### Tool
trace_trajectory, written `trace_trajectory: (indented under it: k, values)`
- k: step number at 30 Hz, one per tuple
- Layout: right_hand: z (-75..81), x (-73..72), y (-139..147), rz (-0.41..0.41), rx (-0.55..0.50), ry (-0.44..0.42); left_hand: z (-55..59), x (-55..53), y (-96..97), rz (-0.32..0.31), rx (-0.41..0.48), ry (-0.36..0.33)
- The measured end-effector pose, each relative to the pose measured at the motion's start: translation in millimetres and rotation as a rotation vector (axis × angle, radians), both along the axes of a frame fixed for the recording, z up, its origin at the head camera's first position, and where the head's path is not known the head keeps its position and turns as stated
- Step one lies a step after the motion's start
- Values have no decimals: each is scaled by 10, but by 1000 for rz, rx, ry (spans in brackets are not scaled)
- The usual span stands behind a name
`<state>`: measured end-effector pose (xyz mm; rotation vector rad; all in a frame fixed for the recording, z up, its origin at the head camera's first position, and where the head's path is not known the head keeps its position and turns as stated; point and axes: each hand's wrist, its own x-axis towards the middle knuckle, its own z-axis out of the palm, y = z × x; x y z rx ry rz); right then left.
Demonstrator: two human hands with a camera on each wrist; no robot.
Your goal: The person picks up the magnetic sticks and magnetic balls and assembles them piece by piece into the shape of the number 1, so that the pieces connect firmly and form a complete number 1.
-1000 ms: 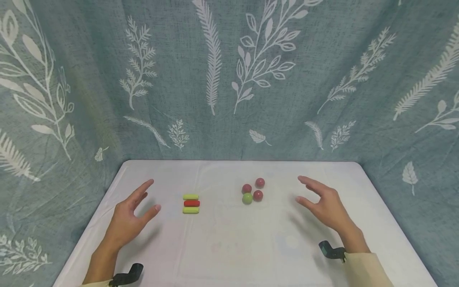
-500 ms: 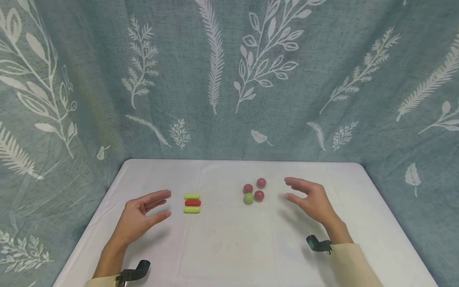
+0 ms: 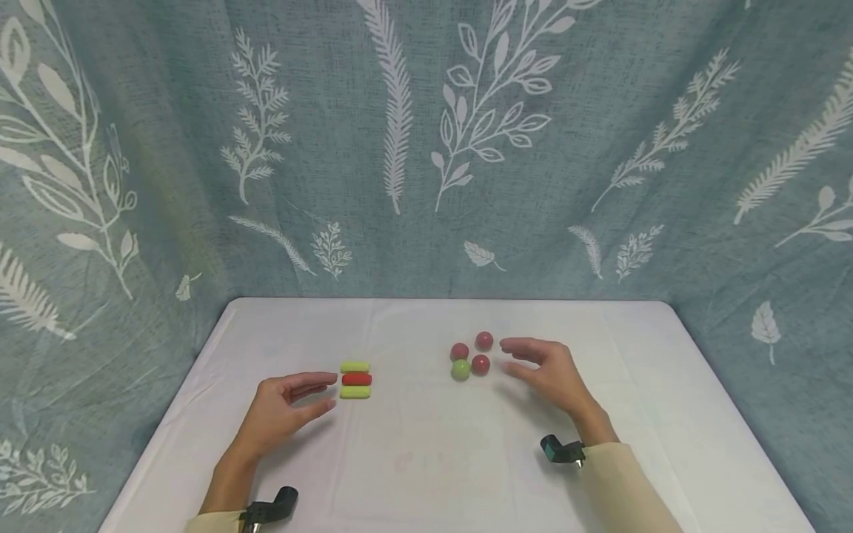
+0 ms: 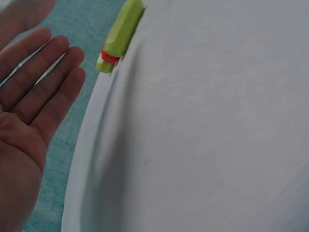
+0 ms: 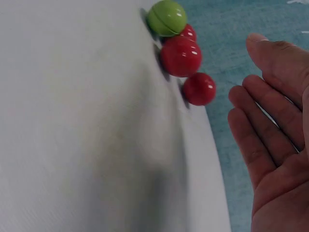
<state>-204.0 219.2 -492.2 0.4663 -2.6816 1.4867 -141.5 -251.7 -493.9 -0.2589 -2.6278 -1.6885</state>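
Note:
Two yellow-green sticks [image 3: 355, 393] lie crosswise on the table with a red stick [image 3: 357, 379] between them. My left hand [image 3: 283, 411] hovers just left of these sticks, fingers fairly straight and thumb apart, holding nothing. To the right of the middle, three red balls [image 3: 480, 364] and one green ball [image 3: 460, 370] sit in a loose cluster. Close to their right side is my right hand [image 3: 548, 374], its fingers extended and nothing in it. In the right wrist view the green ball [image 5: 167, 18] and the red balls [image 5: 181, 56] show apart from the fingers.
A white cloth covers the table [image 3: 413, 459]. Behind it and at both sides hangs a blue-green curtain [image 3: 426, 252] with white leaf prints. A small black camera sits on each wrist, the left camera [image 3: 269, 508] and the right camera [image 3: 562, 450].
My left hand has moved right, up to the sticks. My right hand has moved left, up to the balls. The sticks and balls have stayed where they were.

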Motion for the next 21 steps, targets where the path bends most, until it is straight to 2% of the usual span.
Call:
trace_trajectory:
  k: [5,10,21]
  values:
    - [-91,-36,-80,24,-51,-39,-23,-13,75,27,-101,38]
    - [-148,-62,-152,20,-55,-61,-29,-48,143,52,-199,44]
    - [-253,-84,-261,-31,-26,-85,-63,-108,193,43,-310,42]
